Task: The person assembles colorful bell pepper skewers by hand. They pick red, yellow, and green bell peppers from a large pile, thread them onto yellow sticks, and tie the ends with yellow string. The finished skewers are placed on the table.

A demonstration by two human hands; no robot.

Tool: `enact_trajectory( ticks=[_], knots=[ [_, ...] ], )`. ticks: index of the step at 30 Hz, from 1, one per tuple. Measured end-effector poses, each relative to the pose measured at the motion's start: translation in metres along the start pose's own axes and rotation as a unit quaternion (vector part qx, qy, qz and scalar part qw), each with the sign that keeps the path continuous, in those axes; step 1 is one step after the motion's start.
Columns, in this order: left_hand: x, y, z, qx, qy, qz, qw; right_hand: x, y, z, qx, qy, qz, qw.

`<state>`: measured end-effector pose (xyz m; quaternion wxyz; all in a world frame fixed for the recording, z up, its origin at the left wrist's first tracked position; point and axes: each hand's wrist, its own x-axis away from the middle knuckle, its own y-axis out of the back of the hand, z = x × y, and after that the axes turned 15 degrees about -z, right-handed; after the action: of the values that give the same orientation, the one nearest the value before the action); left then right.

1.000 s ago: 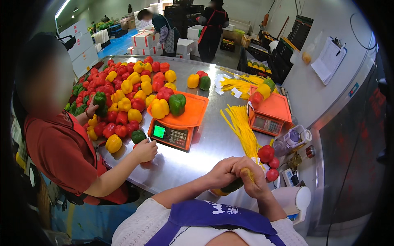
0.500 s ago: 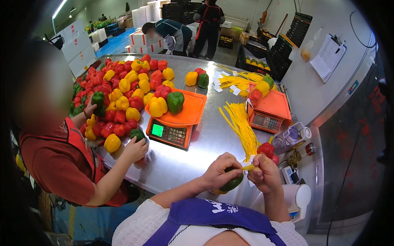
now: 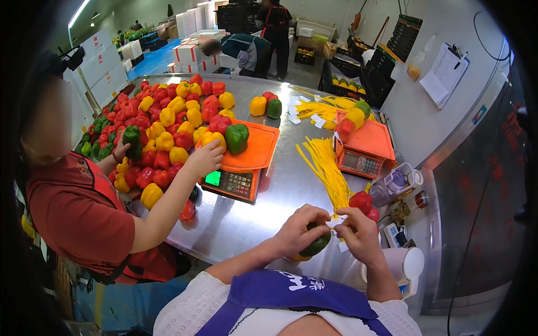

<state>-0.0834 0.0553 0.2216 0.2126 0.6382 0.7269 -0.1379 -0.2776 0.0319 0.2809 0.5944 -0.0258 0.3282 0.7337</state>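
Left hand (image 3: 300, 231) clenched round a green pepper (image 3: 315, 245), held just above the near edge of the steel surface (image 3: 241, 224); right hand (image 3: 358, 235) pinching a small white label (image 3: 335, 222) at the pepper's top, touching it. Looks like the tagging/tying step, mid-way (judgement only, label not seen seated). Bundle of yellow ties (image 3: 328, 168) fanned out just beyond the hands, toward the right edge; red peppers (image 3: 363, 201) beside its near end. Next move likely needs the left grip held steady, the right fingers pressing the label flat or reaching for one tie. Co-worker's hand (image 3: 204, 158) at the left edge, resting on a yellow pepper at the orange scale (image 3: 241, 168); second orange scale (image 3: 364, 148) near the right edge; pepper heap (image 3: 162, 129) on the far left corner.
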Motion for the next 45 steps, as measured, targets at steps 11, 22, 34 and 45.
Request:
enact_trajectory(
  ticks=[11, 22, 34, 45],
  knots=[
    [-0.003, -0.002, 0.007, -0.033, -0.051, 0.024, 0.998, 0.009, -0.015, -0.004, -0.271, -0.127, -0.063, 0.952],
    [-0.006, 0.000, -0.005, -0.026, -0.025, 0.063, 0.997, 0.011, -0.002, -0.021, -0.232, -0.190, -0.034, 0.953],
    [-0.003, -0.005, 0.008, -0.043, -0.054, 0.006, 0.998, 0.007, -0.022, -0.017, -0.014, 0.107, -0.098, 0.989],
    [-0.005, -0.003, 0.001, -0.018, -0.044, 0.047, 0.998, 0.011, -0.009, -0.030, -0.493, -0.298, -0.015, 0.817]
  ],
)
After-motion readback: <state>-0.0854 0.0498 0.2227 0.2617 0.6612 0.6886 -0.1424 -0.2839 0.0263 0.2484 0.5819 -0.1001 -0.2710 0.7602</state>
